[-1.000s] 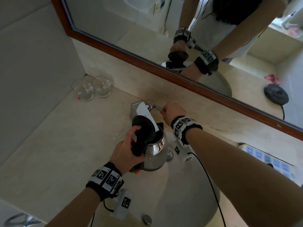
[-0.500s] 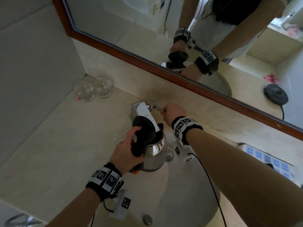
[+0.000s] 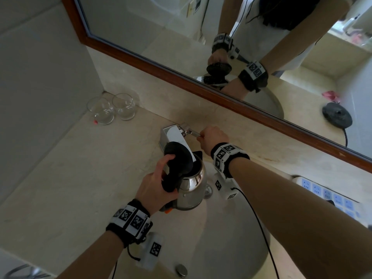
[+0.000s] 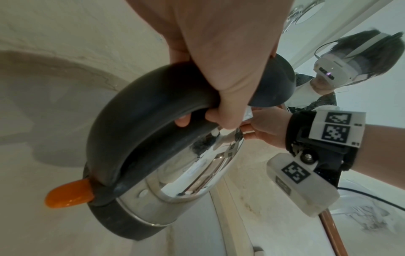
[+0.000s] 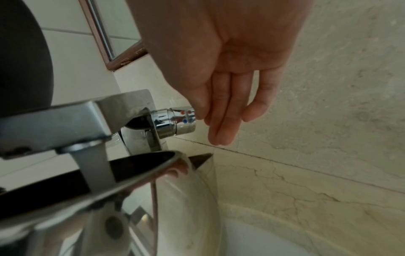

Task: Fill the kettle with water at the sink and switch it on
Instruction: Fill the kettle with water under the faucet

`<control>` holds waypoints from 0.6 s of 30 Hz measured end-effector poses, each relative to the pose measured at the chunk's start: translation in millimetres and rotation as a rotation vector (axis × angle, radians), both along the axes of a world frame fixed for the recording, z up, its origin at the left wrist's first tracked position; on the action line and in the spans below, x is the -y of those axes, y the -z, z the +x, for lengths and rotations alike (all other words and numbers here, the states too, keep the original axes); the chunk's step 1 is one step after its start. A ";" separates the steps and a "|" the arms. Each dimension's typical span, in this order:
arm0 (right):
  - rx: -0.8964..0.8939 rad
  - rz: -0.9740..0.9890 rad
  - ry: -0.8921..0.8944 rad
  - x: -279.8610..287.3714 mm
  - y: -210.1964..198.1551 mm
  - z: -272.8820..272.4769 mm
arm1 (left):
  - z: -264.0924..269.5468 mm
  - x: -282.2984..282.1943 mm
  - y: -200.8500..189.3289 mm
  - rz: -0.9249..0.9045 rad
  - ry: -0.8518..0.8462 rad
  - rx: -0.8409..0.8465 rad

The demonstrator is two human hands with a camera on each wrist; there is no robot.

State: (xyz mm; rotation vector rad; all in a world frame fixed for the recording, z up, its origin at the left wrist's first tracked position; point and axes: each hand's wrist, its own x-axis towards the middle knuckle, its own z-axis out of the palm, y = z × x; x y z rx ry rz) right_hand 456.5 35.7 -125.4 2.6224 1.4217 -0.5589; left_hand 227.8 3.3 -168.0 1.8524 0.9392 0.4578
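The kettle (image 3: pixel 191 182) is held over the sink (image 3: pixel 231 244) under the tap (image 3: pixel 175 135) at the back of the surface (image 3: pixel 60 188), two glasses (image 3: pixel 110 109) being set in its far left corner below the mirror (image 3: pixel 161 27).

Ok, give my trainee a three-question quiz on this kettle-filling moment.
1. Which hand grips the black handle of the shiny steel kettle?
2. True or false: the kettle's black lid is closed.
3. The right hand is at: A) the chrome tap handle, B) two clear drinking glasses, C) the white power strip.

Key: 1 the left hand; 2 false; 3 A.
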 end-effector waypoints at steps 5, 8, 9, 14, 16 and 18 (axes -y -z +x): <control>0.001 0.000 -0.006 0.0 0.1 0.5 | -1.1 -0.2 1.3 0.012 -0.002 0.008; -0.003 0.003 -0.001 -0.1 0.4 0.6 | -1.6 -0.7 2.0 0.029 -0.004 0.001; -0.002 0.004 -0.003 -0.2 0.5 0.6 | -1.7 -1.0 2.2 0.029 -0.003 0.000; -0.010 0.007 -0.006 0.1 0.0 0.7 | -2.3 -1.7 3.9 0.044 -0.002 -0.002; -0.014 0.012 -0.005 0.5 -0.3 0.6 | -2.2 -1.6 4.4 0.049 -0.007 -0.002; -0.021 0.012 -0.002 0.5 -0.5 0.4 | -2.4 -1.6 4.5 0.047 -0.007 0.000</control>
